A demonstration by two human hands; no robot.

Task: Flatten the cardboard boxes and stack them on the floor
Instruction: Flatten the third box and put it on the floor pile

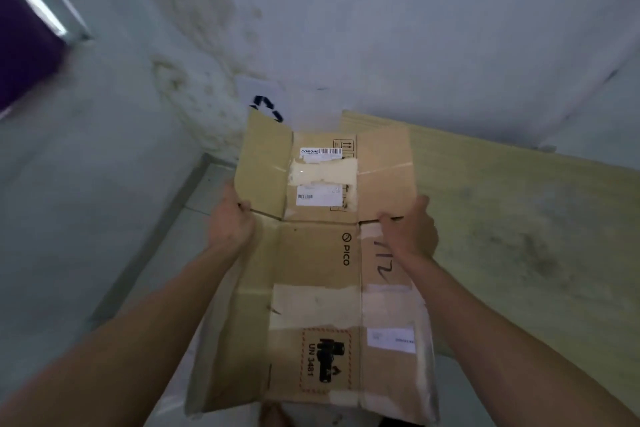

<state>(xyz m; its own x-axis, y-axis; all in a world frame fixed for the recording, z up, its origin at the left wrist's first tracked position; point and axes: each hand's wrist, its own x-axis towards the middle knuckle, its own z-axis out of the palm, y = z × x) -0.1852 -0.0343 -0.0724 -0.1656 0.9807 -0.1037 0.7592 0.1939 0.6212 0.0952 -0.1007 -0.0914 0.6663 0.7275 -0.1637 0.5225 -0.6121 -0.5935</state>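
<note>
Two bare forearms come up from the lower corners of the picture — no sleeves reach into view on either. The left hand (231,222) and the right hand (410,230) wear no gloves, and no watch, band or ring shows on the wrists or fingers. The picture is soft — finer detail cannot be told.

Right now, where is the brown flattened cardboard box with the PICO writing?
In the head view's middle, the flattened cardboard box is gripped between the left hand and right hand.
</note>
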